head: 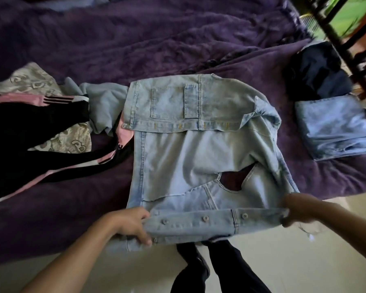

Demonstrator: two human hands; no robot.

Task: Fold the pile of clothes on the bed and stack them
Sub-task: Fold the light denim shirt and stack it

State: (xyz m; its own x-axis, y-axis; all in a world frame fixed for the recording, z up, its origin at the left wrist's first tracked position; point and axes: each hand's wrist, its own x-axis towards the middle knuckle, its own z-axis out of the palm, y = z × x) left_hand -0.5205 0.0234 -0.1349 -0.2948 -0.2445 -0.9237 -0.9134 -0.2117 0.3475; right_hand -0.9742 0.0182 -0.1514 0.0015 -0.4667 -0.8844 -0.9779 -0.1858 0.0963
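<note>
Light denim jacket lies spread on purple blanket, its far front panel folded over the middle. Left hand grips the near buttoned edge at one end; right hand, blurred, holds the other end. The edge is lifted off the bed's near side. To the left: black-and-pink garment over grey patterned cloth, unfolded. To the right: folded jeans, with a dark folded garment just beyond, touching.
</note>
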